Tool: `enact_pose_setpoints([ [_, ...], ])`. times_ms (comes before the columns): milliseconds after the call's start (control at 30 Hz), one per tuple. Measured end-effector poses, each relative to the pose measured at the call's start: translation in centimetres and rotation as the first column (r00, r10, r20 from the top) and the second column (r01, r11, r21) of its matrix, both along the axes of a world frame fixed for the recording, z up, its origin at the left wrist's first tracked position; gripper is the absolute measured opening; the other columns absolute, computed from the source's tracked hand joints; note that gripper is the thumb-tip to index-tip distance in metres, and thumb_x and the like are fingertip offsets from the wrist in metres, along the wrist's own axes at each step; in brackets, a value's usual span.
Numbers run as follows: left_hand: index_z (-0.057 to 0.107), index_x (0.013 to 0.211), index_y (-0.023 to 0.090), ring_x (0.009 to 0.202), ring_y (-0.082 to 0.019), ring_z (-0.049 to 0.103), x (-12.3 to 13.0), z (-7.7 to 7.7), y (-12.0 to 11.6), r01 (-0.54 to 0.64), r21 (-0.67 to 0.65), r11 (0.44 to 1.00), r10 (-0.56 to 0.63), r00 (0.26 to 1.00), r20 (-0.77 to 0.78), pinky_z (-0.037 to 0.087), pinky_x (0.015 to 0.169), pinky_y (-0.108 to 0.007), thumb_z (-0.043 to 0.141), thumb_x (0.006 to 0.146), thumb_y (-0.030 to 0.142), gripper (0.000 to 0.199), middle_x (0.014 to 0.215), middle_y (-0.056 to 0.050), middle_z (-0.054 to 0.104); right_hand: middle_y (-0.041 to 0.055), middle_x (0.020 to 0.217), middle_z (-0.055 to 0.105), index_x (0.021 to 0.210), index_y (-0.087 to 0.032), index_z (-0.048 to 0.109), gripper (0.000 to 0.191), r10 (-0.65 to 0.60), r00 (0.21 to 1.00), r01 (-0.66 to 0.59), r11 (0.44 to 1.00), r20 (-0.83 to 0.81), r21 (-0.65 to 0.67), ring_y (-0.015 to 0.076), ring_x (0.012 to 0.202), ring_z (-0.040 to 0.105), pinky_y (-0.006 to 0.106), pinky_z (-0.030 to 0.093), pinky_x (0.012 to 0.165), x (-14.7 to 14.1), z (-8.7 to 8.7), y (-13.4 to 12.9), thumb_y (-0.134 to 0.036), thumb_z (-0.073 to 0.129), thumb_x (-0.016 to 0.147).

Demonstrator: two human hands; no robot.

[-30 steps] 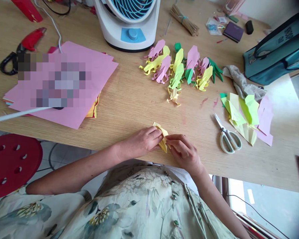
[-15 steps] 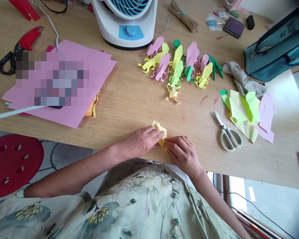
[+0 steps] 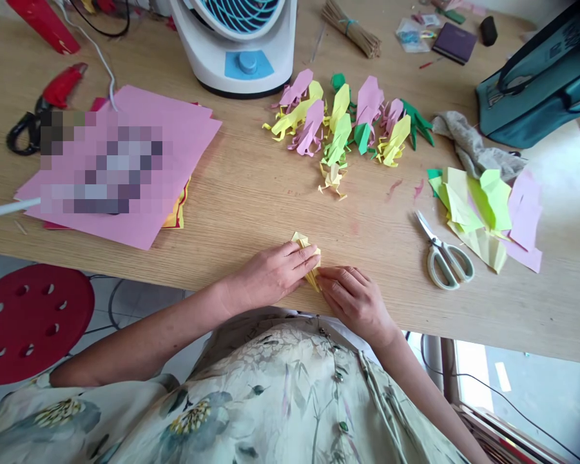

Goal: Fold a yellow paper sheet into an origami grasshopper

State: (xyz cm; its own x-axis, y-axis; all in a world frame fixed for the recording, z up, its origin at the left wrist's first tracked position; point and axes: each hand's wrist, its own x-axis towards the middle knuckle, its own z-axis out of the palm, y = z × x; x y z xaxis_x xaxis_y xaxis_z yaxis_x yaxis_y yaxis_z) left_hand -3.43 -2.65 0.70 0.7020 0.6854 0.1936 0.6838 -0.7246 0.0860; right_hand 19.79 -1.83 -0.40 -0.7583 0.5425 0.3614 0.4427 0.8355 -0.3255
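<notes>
A small pale yellow folded paper [image 3: 299,239] lies at the table's front edge, partly covered by my fingers. My left hand [image 3: 275,274] presses down over it from the left, its fingers together on the folds. At its lower right side, my right hand [image 3: 350,293] pinches the narrow end with thumb and forefinger. Just beyond my hands stands a cream folded paper figure [image 3: 333,178] with thin bent legs. Several more paper figures in pink, yellow and green, among them a pink one [image 3: 368,101], are grouped behind it.
White-handled scissors [image 3: 444,260] lie to the right, beside loose paper scraps [image 3: 478,209]. A stack of pink paper [image 3: 174,135] is at the left, near red-handled pruners [image 3: 53,96]. A fan [image 3: 246,71] stands at the back, a teal bag [image 3: 526,90] at the right.
My view has shifted slightly, so the things on the table sit a little differently in it. Both hands keep nearly the same hold on the yellow paper.
</notes>
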Motion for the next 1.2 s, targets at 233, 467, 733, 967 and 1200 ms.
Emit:
enact_pose_setpoints([
  [233, 0.052, 0.137, 0.011, 0.125, -0.025, 0.055, 0.2, 0.2, 0.0, -0.013, -0.037, 0.999, 0.014, 1.000, 0.007, 0.044, 0.107, -0.038, 0.052, 0.097, 0.021, 0.041, 0.143, -0.011, 0.056, 0.0092, 0.109, 0.073, 0.109, -0.019, 0.066, 0.021, 0.000, 1.000, 0.000, 1.000, -0.009, -0.001, 0.0205, 0.090, 0.065, 0.036, 0.052, 0.077, 0.1, 0.0, 0.0, -0.010, 0.055, 0.094],
  [467, 0.050, 0.139, 0.010, 0.124, -0.024, 0.052, 0.3, 0.4, 0.0, -0.018, -0.032, 0.999, 0.017, 0.999, -0.038, 0.043, 0.108, -0.036, 0.050, 0.097, 0.022, 0.043, 0.144, -0.009, 0.055, 0.0103, 0.109, 0.072, 0.110, -0.015, 0.066, 0.020, 0.000, 1.000, 0.000, 1.000, -0.007, 0.016, 0.0203, 0.091, 0.065, 0.035, 0.050, 0.078, 0.2, -0.1, -0.1, -0.008, 0.057, 0.093],
  [733, 0.051, 0.139, 0.009, 0.122, -0.023, 0.052, 0.2, 0.3, 0.0, -0.007, 0.002, 1.000, 0.007, 0.998, -0.060, 0.043, 0.108, -0.035, 0.050, 0.098, 0.023, 0.043, 0.144, -0.008, 0.056, 0.0118, 0.110, 0.071, 0.114, -0.013, 0.065, 0.023, 0.016, 1.000, -0.016, 1.000, 0.013, 0.013, 0.0214, 0.095, 0.063, 0.036, 0.051, 0.081, 0.2, 0.0, -0.2, -0.007, 0.054, 0.094],
  [967, 0.050, 0.139, 0.011, 0.122, -0.023, 0.052, 0.5, 0.7, -0.1, -0.047, -0.045, 0.998, 0.044, 0.997, -0.068, 0.047, 0.101, -0.035, 0.051, 0.096, 0.022, 0.044, 0.144, -0.008, 0.055, 0.0126, 0.114, 0.070, 0.119, -0.011, 0.063, 0.027, 0.035, 0.999, -0.035, 0.999, 0.016, 0.001, 0.0222, 0.099, 0.062, 0.038, 0.051, 0.082, 0.4, -0.3, -0.2, -0.007, 0.054, 0.094],
  [1200, 0.050, 0.139, 0.013, 0.127, -0.023, 0.048, 1.0, 1.3, 0.0, -0.092, -0.139, 0.986, 0.077, 0.991, -0.110, 0.051, 0.097, -0.033, 0.050, 0.091, 0.014, 0.048, 0.146, -0.005, 0.053, 0.0134, 0.118, 0.069, 0.123, -0.009, 0.062, 0.030, 0.048, 0.999, -0.048, 0.999, 0.022, -0.022, 0.0246, 0.105, 0.062, 0.040, 0.052, 0.086, 0.6, -0.4, -0.3, -0.007, 0.053, 0.095],
])
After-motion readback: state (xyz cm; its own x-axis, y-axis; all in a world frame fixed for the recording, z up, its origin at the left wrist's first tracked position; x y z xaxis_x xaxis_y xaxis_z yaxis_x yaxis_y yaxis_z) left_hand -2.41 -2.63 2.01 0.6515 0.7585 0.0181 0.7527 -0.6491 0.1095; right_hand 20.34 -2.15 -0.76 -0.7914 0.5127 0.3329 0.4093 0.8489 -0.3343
